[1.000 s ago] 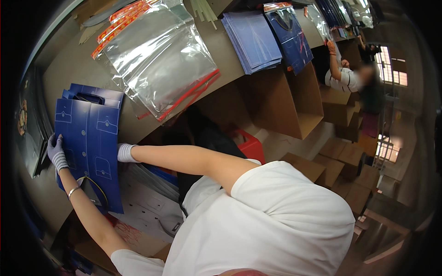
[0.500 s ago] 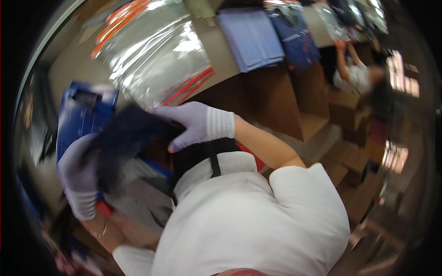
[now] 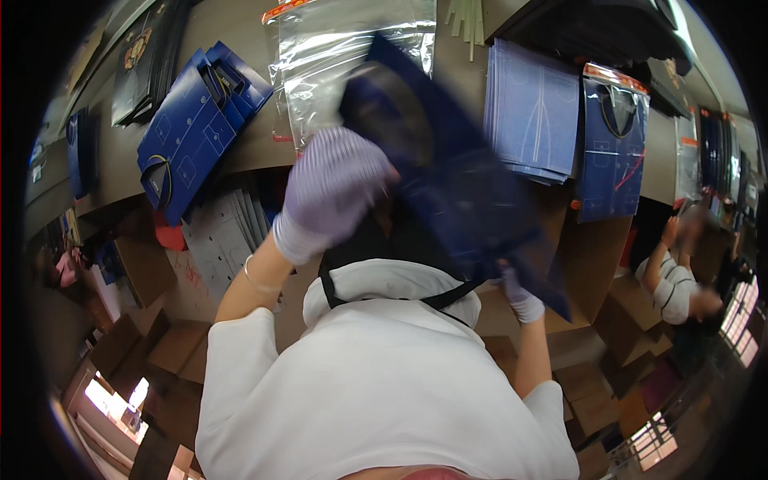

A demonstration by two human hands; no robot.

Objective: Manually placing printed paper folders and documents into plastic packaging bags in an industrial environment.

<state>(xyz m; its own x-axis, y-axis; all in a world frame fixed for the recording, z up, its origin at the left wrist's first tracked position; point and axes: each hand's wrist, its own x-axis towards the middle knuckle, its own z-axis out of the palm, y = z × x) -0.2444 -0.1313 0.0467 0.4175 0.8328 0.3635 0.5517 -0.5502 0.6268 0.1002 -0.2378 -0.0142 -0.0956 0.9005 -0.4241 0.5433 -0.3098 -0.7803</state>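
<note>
Slanting across in front of my body is a dark blue paper gift bag (image 3: 464,184), flat and blurred by motion. My left hand (image 3: 332,184), in a lilac knitted glove with a white cuff, is closed at the bag's left edge; its fingertips are smeared. The gloved right hand (image 3: 518,292) grips the bag's lower right end, its fingers partly hidden behind it. Beyond the held bag lie clear plastic sleeves (image 3: 320,76) with orange-red edges. Several similar blue bags (image 3: 196,128) with dark handles are piled at the left of the table.
Light blue printed sheets (image 3: 532,112) are stacked right of the sleeves, beside a sleeved blue bag (image 3: 612,144) overhanging the table edge. Open cardboard boxes (image 3: 592,256) stand below. Grey sheets (image 3: 220,240) stand at lower left. Another person (image 3: 672,280) works at far right.
The blue bag has swung from my left side to the front and now stretches between both hands. My right hand has dropped lower and to the right. The view has turned.
</note>
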